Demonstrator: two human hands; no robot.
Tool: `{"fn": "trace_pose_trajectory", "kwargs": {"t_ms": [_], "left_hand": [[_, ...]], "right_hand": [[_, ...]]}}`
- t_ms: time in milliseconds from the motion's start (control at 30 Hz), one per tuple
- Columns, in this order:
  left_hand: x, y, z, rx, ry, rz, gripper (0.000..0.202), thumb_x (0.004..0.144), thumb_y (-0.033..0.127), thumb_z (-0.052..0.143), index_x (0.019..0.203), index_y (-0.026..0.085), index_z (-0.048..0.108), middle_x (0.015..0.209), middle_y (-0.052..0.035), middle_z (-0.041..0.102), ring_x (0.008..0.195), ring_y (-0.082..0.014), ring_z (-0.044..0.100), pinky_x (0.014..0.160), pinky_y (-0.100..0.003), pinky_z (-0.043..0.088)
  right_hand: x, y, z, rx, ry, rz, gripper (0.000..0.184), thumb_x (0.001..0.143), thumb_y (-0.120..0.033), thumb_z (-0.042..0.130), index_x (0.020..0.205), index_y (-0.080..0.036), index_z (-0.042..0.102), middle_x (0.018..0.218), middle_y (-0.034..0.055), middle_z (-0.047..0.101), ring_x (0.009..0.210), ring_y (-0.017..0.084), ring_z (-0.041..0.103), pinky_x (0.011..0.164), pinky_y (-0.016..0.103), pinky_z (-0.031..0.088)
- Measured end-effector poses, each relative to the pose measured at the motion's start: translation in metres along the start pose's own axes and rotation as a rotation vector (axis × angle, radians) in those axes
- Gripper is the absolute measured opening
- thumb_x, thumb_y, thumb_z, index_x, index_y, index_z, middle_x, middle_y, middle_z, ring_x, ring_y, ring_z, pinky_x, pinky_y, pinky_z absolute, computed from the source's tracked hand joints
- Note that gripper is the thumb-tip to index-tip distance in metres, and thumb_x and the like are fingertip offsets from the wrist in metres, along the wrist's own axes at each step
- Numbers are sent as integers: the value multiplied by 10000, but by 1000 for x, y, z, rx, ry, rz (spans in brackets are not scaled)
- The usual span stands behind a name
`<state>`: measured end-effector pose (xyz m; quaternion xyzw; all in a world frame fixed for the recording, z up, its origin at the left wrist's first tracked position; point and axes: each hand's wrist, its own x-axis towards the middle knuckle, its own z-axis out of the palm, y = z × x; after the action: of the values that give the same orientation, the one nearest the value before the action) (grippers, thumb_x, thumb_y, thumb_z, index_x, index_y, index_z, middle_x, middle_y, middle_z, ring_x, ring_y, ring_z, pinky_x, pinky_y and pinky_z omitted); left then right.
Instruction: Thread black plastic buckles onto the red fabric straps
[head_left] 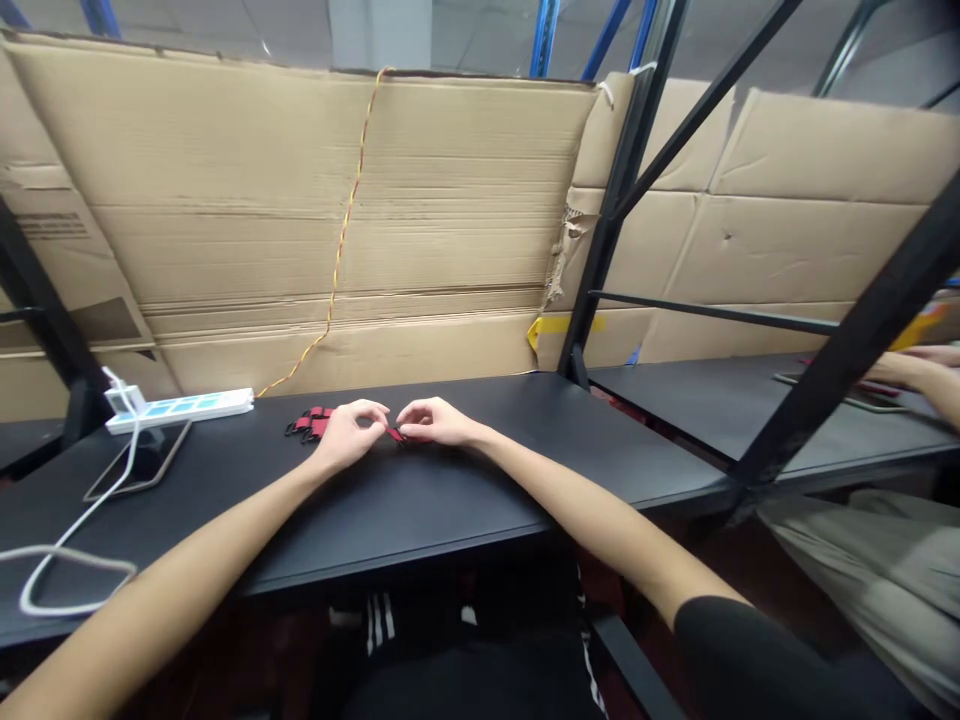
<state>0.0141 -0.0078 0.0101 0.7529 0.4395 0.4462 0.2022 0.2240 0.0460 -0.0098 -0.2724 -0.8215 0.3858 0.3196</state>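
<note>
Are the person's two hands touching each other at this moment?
Apart. The head view shows a narrow gap between the fingertips of the left hand and the right hand, just above a small red piece.

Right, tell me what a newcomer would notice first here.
Large corrugated cardboard sheets fill the background behind the black desk, with a twisted red-and-yellow wire running down them toward a white power strip at the desk's left. At centre, the right hand pinches a small red piece, the left hand close beside it, next to a cluster of red pieces.
</note>
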Motion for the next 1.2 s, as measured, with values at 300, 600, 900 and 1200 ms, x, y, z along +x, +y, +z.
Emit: {"fn": "trace_pose_trajectory", "kwargs": {"t_ms": [300, 600, 900, 1200], "left_hand": [[9, -20, -6, -339, 175, -368, 148, 630, 280, 598, 656, 172, 499, 602, 16, 594, 586, -144, 611, 599, -272, 519], [-3, 4, 4, -339, -100, -263, 301, 660, 367, 679, 847, 132, 700, 839, -72, 709, 735, -184, 627, 684, -284, 491], [-4, 4, 6, -277, -135, -268, 292, 700, 407, 667, 770, 128, 718, 751, -61, 710, 664, -170, 614, 622, -261, 469], [-4, 7, 6, -321, -158, -258, 309, 695, 432, 668, 776, 136, 702, 733, -57, 706, 645, -175, 626, 607, -264, 482]], "right_hand": [[-9, 18, -54, -408, -166, 89, 428, 574, -423, 800, 902, -160, 724, 769, 22, 645, 684, 143, 552, 617, 243, 432], [-7, -5, -16, 12, -26, 6, 417, 673, -440, 743, 973, -157, 680, 888, 36, 671, 796, 159, 607, 756, 294, 476], [-6, -14, 4, 329, 96, -24, 434, 560, -304, 836, 902, -162, 609, 912, 45, 673, 877, 177, 633, 873, 358, 482], [-8, -18, 6, 343, 43, 9, 465, 567, -329, 826, 962, -151, 658, 914, 50, 687, 853, 183, 640, 870, 368, 493]]}}
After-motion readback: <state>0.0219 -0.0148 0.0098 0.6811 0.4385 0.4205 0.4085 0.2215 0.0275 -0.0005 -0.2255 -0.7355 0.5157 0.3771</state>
